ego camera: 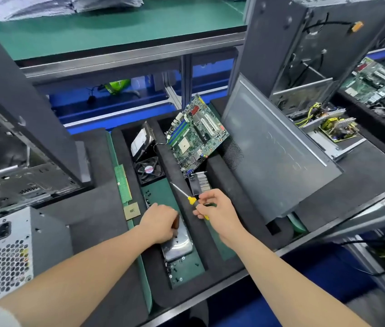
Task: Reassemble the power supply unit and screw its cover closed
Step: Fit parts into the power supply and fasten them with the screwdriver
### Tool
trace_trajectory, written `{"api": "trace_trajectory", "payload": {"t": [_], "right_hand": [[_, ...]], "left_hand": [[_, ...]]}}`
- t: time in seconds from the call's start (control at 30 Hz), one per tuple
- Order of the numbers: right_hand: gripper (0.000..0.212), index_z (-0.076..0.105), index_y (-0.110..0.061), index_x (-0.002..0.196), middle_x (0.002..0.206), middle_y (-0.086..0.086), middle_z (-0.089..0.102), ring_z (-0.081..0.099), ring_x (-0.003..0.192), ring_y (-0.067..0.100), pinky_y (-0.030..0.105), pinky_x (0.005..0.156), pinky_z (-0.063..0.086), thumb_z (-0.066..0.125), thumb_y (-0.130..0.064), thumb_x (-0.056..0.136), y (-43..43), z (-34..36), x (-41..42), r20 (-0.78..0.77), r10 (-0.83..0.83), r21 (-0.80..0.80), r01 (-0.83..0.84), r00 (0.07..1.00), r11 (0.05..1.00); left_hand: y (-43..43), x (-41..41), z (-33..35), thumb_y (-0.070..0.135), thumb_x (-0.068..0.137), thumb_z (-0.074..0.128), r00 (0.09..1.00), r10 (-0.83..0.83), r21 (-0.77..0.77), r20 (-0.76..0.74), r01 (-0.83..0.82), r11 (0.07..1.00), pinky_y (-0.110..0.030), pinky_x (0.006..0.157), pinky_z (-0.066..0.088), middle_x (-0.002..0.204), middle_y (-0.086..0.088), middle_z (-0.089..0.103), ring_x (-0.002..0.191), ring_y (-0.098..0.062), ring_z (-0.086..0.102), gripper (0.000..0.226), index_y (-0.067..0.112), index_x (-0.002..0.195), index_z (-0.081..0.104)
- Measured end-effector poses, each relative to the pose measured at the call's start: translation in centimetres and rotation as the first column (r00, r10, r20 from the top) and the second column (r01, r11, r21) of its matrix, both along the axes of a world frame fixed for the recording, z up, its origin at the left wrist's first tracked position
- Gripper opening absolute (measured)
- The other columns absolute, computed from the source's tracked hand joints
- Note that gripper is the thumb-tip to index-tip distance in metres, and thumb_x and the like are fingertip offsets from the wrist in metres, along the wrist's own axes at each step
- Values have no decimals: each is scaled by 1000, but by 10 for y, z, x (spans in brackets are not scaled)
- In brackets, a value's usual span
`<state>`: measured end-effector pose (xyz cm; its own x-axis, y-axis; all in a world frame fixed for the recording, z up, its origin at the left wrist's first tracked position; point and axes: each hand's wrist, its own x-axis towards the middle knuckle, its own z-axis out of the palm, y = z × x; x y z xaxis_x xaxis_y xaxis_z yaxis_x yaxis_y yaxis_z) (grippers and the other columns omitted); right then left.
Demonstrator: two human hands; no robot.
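The right hand [212,208] grips a yellow-handled screwdriver [192,200], its shaft pointing up-left. The left hand [160,220] curls down into the screw tray [190,271] over a hard drive [177,244]; whether it holds anything I cannot tell. The power supply unit [2,256] sits on the table, well to the left, nearer the left hand.

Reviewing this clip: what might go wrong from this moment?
The screwdriver in the right hand points its tip toward the small fan, near the leaning circuit board; a slip could damage either. The left hand reaches down at the hard drive, among loose screws; it might scatter them or pick a wrong one.
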<state>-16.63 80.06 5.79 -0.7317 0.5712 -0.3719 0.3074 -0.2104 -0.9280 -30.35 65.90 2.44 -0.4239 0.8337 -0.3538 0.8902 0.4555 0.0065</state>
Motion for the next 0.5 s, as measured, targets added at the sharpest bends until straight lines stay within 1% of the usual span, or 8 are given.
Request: {"api": "trace_trajectory", "payload": {"t": [0.1, 0.2, 0.27, 0.4, 0.5], "right_hand": [[24, 63, -12, 105, 107, 15, 64, 77, 85, 28, 40, 82, 60, 64, 8, 92, -1, 2, 0, 3, 8, -5, -8, 1000, 1000], [23, 63, -12, 106, 110, 16, 65, 77, 88, 30, 42, 84, 61, 64, 7, 92, -1, 3, -1, 11, 16, -3, -16, 1000, 1000], [24, 62, -12, 106, 109, 16, 65, 77, 87, 28, 41, 83, 61, 64, 8, 92, -1, 3, -2, 14, 18, -3, -18, 1000, 1000], [24, 62, -10, 107, 108, 17, 64, 76, 83, 25, 39, 82, 60, 64, 9, 93, 0, 4, -4, 5, 17, -5, -17, 1000, 1000], [24, 62, -11, 106, 112, 20, 64, 76, 83, 24, 40, 83, 60, 65, 8, 92, -1, 6, -4, 2, 28, 4, -28, 1000, 1000]], "left_hand": [[-1, 2, 2, 50, 86, 73, 998, -55, -2, -31, 55, 998, -34, 80, 34, 102, 9, 70, 103, -20, 66, 19, 33, 95, 73], [-1, 4, 3, 38, 87, 68, 997, -72, 21, -12, 72, 997, -33, 79, 32, 101, 12, 69, 102, -17, 65, 10, 36, 95, 73], [-2, 5, 5, 33, 86, 64, 997, -76, 24, 12, 75, 997, -32, 80, 32, 102, 13, 69, 102, -16, 64, 13, 37, 95, 72], [-6, 5, 4, 47, 86, 65, 988, -152, 9, -27, 152, 988, -34, 79, 29, 100, 12, 68, 102, -17, 61, 15, 37, 97, 69], [-4, 7, 3, 47, 87, 68, 985, -172, 0, -24, 172, 985, -34, 81, 32, 102, 12, 69, 102, -18, 62, 17, 35, 97, 73]]}}
